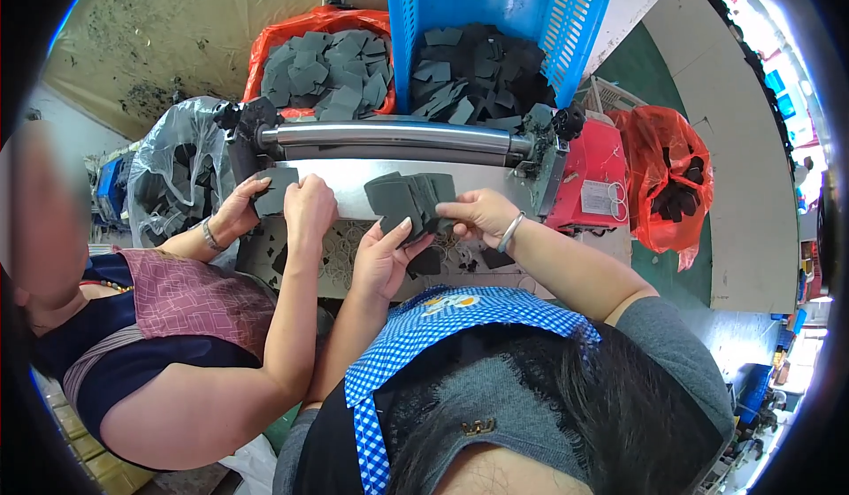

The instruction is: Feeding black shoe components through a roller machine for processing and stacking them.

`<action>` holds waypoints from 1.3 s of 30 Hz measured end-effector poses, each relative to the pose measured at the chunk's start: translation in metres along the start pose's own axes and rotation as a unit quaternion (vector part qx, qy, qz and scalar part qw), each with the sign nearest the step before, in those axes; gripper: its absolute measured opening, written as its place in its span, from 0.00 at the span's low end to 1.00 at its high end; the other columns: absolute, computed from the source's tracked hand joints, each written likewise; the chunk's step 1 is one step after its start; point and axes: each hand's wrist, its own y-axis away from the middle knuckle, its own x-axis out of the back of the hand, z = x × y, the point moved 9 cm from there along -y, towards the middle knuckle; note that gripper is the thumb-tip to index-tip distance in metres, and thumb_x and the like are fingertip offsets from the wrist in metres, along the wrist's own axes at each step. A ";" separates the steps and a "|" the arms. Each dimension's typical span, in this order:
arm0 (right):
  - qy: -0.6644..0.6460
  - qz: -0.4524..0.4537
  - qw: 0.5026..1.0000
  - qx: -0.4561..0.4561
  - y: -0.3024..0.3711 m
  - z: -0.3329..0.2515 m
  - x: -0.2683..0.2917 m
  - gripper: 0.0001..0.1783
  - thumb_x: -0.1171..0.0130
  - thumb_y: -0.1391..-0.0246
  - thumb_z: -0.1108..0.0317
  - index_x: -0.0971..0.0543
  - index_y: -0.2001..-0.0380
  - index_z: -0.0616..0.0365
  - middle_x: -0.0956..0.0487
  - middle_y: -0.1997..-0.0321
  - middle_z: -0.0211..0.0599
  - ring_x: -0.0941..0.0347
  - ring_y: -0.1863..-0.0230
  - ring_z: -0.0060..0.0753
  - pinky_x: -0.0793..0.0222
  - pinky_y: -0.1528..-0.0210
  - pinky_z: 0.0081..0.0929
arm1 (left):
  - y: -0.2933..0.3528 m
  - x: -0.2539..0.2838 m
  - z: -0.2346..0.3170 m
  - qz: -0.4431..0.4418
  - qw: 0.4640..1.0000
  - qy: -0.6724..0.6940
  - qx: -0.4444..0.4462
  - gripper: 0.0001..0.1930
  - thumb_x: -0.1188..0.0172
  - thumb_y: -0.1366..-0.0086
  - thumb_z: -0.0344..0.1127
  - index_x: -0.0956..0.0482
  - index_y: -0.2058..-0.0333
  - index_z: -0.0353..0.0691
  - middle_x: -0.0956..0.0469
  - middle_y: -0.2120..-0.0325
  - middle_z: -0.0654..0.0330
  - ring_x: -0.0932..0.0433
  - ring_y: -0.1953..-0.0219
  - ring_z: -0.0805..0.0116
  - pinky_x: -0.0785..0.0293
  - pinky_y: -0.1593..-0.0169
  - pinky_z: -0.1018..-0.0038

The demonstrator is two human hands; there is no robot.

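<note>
A fanned stack of dark grey flat pieces (409,201) is held between my two hands, just in front of a roller machine. My left hand (380,260) grips the stack from below, thumb on its face. At the stack's right edge, the fingers of my right hand (482,219), with a bangle on the wrist, are closed on the pieces. Behind the stack lies the machine's pale metal feed plate (349,176), and above it runs a shiny steel roller (389,136). I cannot tell what the pieces are made of.
To my left a co-worker's hands (305,212) hold similar grey pieces. Beyond the roller stand a red bag (255,66) and a blue crate (402,35), both with grey pieces in them. A clear bag (146,159) is at left, another red bag (641,141) at right. Rubber-band-like loops (340,252) litter the bench.
</note>
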 end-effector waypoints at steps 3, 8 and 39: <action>-0.094 0.090 0.991 0.016 -0.010 -0.003 0.041 0.13 0.40 0.54 0.66 0.27 0.69 0.65 0.25 0.75 0.34 0.28 0.78 0.22 0.30 0.79 0.16 | -0.002 0.009 0.005 0.031 0.999 -0.016 -0.034 0.13 0.48 0.42 0.26 0.33 0.57 0.34 0.27 0.61 0.56 0.27 0.59 0.66 0.29 0.54 0.66; -0.014 0.004 0.997 0.073 0.002 -0.015 -0.001 0.09 0.42 0.52 0.67 0.27 0.69 0.61 0.24 0.74 0.34 0.28 0.76 0.19 0.35 0.77 0.13 | -0.001 0.008 0.006 0.026 0.998 -0.033 -0.040 0.13 0.50 0.42 0.24 0.34 0.56 0.35 0.28 0.60 0.56 0.28 0.58 0.65 0.28 0.53 0.63; 0.076 -0.060 0.995 0.037 0.005 -0.007 -0.018 0.09 0.41 0.53 0.67 0.27 0.70 0.60 0.27 0.78 0.25 0.34 0.81 0.12 0.41 0.81 0.09 | 0.001 0.006 0.000 0.024 0.998 -0.051 -0.022 0.12 0.49 0.42 0.25 0.33 0.58 0.34 0.27 0.62 0.57 0.26 0.61 0.68 0.27 0.56 0.69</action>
